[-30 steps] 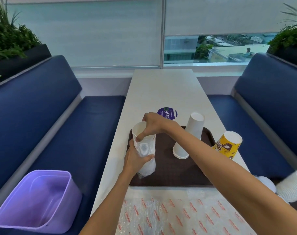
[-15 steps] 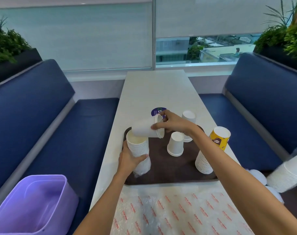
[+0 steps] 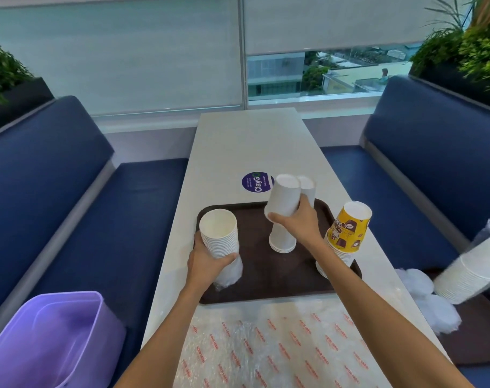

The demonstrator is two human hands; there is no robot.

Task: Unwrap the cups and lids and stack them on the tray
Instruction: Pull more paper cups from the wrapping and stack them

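Risk one: the single white cup [image 3: 283, 197], inverted and tilted, hangs above the short inverted stack [image 3: 282, 243] on the tray [image 3: 255, 292]. Set down off-axis, it could topple that stack.

Risk two: the right forearm [image 3: 350, 281] passes just beside the leaning yellow-topped stack [image 3: 347, 233] at the tray's right edge. A sideways brush may tip it onto the tabletop [image 3: 252, 141].

The right hand [image 3: 297, 224] grips the single cup near its rim, arm extended. The left hand [image 3: 207, 261] clasps the wrapped cup stack [image 3: 220, 236] low down at the tray's left edge, with the loose wrapper [image 3: 230, 273] bunched beneath.
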